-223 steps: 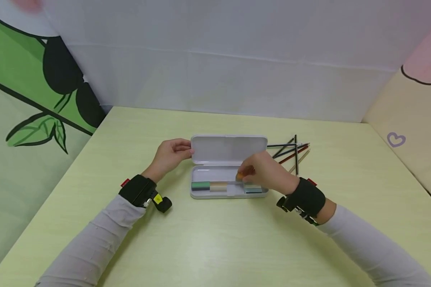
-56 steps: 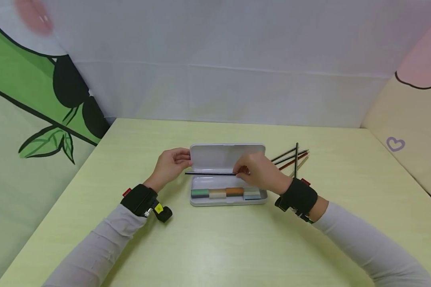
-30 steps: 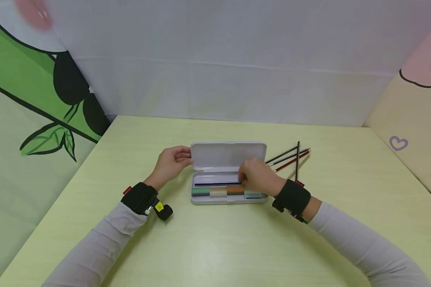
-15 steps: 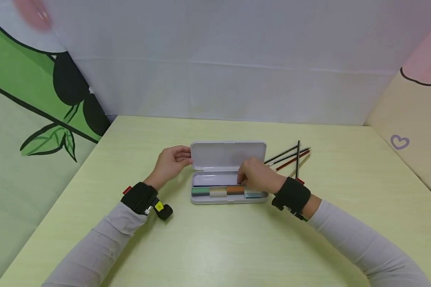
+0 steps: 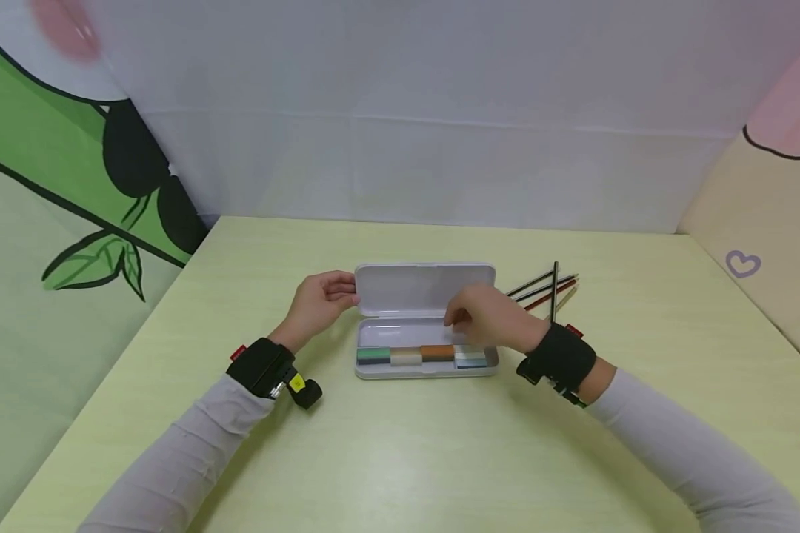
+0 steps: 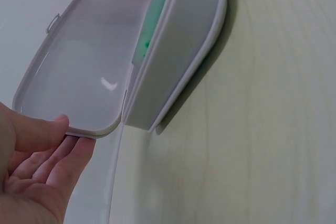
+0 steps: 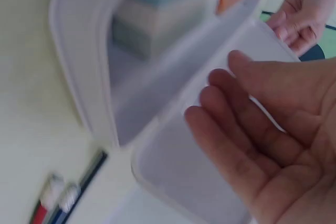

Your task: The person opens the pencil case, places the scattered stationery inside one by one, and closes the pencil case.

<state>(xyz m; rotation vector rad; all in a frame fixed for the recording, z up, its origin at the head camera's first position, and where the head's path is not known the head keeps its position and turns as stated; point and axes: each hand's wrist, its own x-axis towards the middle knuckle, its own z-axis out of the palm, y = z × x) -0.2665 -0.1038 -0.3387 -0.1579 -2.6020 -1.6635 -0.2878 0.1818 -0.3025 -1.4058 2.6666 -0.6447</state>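
Observation:
A white pencil case [image 5: 413,292] lies with its lid raised. My left hand [image 5: 315,307] pinches the lid's left edge, thumb on the inner face and fingers behind, as the left wrist view shows. Over the case's right half hovers my right hand [image 5: 492,318]; in the right wrist view its fingers [image 7: 220,156] are loosely bent and hold nothing. A row of small blocks, likely erasers, lines the front of the case: green [image 5: 373,355], tan and white [image 5: 405,357], orange [image 5: 437,353] and pale blue-white [image 5: 470,357]. The dark pencil seen earlier in the case cannot be made out now.
Right of the case, several pencils lie crossed on the pale wooden table [image 5: 400,451]: a dark pencil [image 5: 555,289], a red-brown pencil [image 5: 552,295] and others. A white cloth wall [image 5: 400,163] stands behind the table, with printed panels at both sides.
My right hand set the orange block in the row, then lowered a dark pencil into the case behind the blocks. It has let go and lifted slightly rightward. My left hand stays on the lid.

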